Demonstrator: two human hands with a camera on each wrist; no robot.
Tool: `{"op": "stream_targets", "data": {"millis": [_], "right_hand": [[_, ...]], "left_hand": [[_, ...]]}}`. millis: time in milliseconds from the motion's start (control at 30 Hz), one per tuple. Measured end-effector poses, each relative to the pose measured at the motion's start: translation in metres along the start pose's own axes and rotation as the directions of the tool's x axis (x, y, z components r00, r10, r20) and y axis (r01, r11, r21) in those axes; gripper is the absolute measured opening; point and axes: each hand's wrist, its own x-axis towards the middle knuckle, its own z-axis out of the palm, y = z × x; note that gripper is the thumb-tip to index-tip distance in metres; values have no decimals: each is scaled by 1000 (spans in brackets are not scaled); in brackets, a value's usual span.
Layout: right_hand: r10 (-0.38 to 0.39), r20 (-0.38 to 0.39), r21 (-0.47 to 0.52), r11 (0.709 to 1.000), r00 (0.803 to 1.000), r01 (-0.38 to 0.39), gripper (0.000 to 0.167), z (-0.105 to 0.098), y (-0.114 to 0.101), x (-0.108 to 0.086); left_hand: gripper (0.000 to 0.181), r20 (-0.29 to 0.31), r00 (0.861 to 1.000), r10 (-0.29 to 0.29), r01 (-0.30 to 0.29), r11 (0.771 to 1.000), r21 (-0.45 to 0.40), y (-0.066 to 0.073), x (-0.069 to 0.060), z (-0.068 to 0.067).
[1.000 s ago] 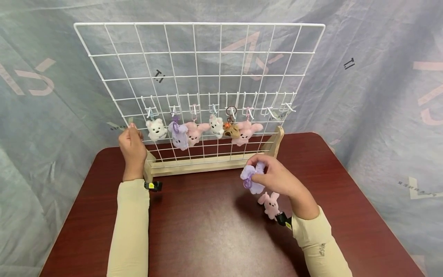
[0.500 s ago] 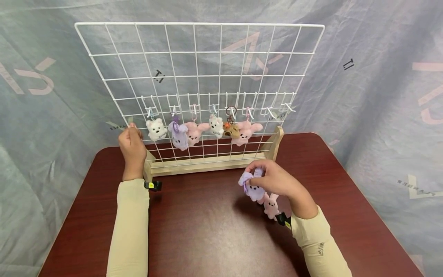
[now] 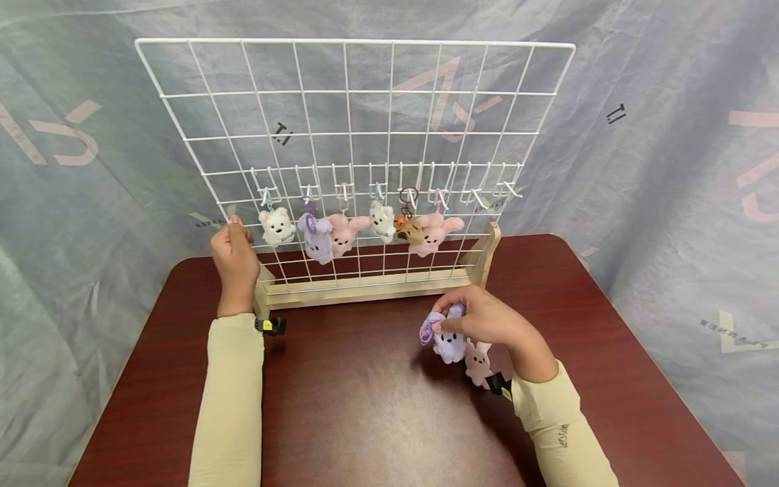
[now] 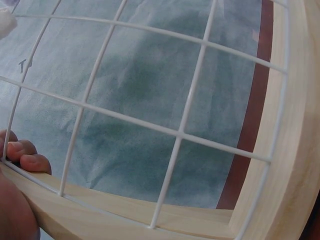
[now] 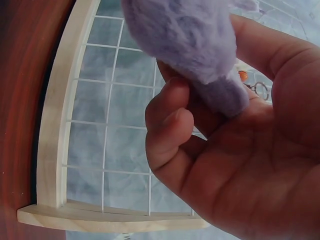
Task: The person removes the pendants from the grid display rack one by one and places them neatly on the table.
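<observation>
My right hand point(image 3: 489, 319) pinches a purple bunny plush keychain point(image 3: 449, 348) low over the table, its face toward the head camera. A purple strap point(image 3: 429, 331) sticks out to the left of my fingertips. In the right wrist view the same plush point(image 5: 187, 40) sits between thumb and fingers. A pink bunny plush point(image 3: 477, 366) is on the table beside it, partly hidden by the wrist. At the left, my left hand point(image 3: 236, 264) grips the side of the white wire grid rack point(image 3: 365, 91); in the left wrist view its fingertips point(image 4: 32, 162) curl round the edge.
Hooks across the rack bear a white bear point(image 3: 277, 228), a purple bunny point(image 3: 316, 242), a pink bunny point(image 3: 345, 237), another white bear point(image 3: 383, 223), a brown plush point(image 3: 410, 231) and a second pink bunny point(image 3: 428, 240). Two further hooks point(image 3: 477, 199) project at right. A wooden base point(image 3: 365, 289) supports the grid.
My right hand has come down slightly with the purple bunny and turned it, so its face now shows and it overlaps the pink bunny's edge. The left hand keeps its place on the rack.
</observation>
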Motion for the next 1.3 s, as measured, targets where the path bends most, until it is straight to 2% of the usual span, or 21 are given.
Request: {"op": "stream_targets", "data": {"millis": [300,633,767,1000,1300], "right_hand": [[-5,30,-7,1000,1000,5,9,0,3,2],[-25,115,-4,1000,993,25,7,0,13,6],[-30,163,-5,1000,986,31,7,2,17,8],[-74,259,-32,996,963,85,10,7,22,11],[-56,310,-1,998,949,59,9,16,31,17]], "left_hand": [[54,1,1000,1,-1,1000,2,1,-1,0],[54,1,1000,24,-24,1000,15,1,-1,-1],[54,7,1000,15,-16,1000,17,1,0,-1],[54,3,1000,-5,5,1000,14,2,-1,-1],[55,6,1000,4,-4,1000,20,2,-1,-1]]}}
